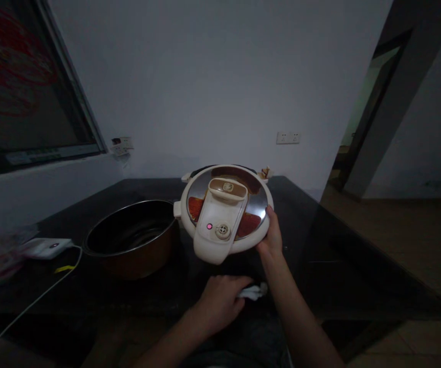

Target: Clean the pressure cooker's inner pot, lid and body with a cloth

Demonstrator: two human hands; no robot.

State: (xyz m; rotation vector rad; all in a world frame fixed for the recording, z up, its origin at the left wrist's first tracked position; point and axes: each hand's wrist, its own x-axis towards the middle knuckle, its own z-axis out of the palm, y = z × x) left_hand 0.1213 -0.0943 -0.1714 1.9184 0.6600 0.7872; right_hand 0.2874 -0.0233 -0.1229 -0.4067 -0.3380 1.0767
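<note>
My right hand (272, 236) is closed on the right rim of an electric pressure cooker lid (257, 202), holding it tilted up above the table. The lid has a cream rim, a shiny metal top with brown-red patches, and a cream handle piece with a pink button and a round valve. Below it, my left hand (222, 300) is closed around a crumpled white cloth (253, 292), part of which sticks out past the thumb. Behind the lid, a dark edge and cream side lugs show; most of what stands there is hidden.
A dark round inner pot (136, 258) stands left of the lid on the black table (312, 230). Farther left are a white power strip (49, 247) with a cable, a yellow scrap (64, 269) and a plastic bag (0, 258). A wall socket (288, 137) is behind.
</note>
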